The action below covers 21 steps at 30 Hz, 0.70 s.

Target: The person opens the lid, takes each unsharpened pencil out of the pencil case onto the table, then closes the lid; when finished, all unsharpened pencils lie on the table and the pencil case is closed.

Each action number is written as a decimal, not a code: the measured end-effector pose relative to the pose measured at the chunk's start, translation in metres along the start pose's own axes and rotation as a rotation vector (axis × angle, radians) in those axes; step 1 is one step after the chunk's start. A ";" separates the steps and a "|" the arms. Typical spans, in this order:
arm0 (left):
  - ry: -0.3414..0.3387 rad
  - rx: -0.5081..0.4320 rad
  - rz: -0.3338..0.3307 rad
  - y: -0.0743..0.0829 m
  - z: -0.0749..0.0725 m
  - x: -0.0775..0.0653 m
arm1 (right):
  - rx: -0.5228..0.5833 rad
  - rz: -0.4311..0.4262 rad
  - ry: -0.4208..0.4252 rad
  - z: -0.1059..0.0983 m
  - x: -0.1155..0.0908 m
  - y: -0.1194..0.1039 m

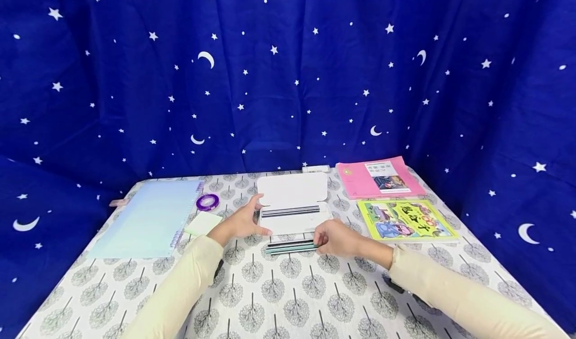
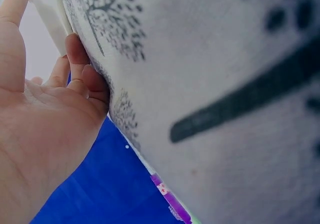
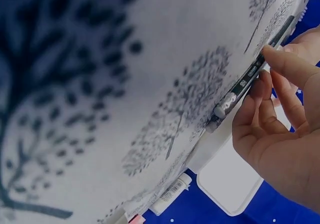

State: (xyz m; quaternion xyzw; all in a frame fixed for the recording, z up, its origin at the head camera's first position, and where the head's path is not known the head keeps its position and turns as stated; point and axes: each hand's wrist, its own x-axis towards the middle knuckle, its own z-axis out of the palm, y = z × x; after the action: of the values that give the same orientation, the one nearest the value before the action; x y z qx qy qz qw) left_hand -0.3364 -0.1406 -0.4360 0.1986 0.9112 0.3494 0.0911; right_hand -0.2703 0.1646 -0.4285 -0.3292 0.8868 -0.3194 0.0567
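Note:
An open white pencil case (image 1: 288,225) lies mid-table, its lid (image 1: 292,190) laid back. Several dark pencils (image 1: 290,211) rest inside along the hinge side. My left hand (image 1: 243,220) is at the case's left end, thumb and fingers spread along it; in the left wrist view the fingers (image 2: 77,58) look loosely bent beside the white case. Just in front of the case, my right hand (image 1: 338,238) pinches the right end of a few black and teal pencils (image 1: 290,248). Silvery lettering shows on a dark green pencil (image 3: 242,86) in the right wrist view.
Left of the case are a roll of purple tape (image 1: 207,202), a pale green notepad (image 1: 203,223) and a light blue notebook (image 1: 146,219). A pink book (image 1: 355,179) and a yellow-green picture book (image 1: 405,221) lie right. Behind the lid is a small white tube (image 1: 316,169).

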 end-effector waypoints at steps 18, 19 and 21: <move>-0.018 0.008 0.002 -0.001 -0.002 0.002 | -0.049 0.048 0.085 -0.020 0.060 0.010; -0.016 0.009 0.000 -0.001 -0.001 0.002 | -0.074 0.051 0.085 -0.019 0.064 0.010; -0.013 0.009 -0.002 -0.001 -0.001 0.002 | -0.111 0.056 0.078 -0.018 0.071 0.012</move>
State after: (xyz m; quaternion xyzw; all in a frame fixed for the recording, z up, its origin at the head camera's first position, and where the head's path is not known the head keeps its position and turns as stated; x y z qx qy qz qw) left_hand -0.3389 -0.1413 -0.4362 0.2004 0.9122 0.3441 0.0966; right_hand -0.3378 0.1367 -0.4133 -0.2942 0.9136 -0.2806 0.0124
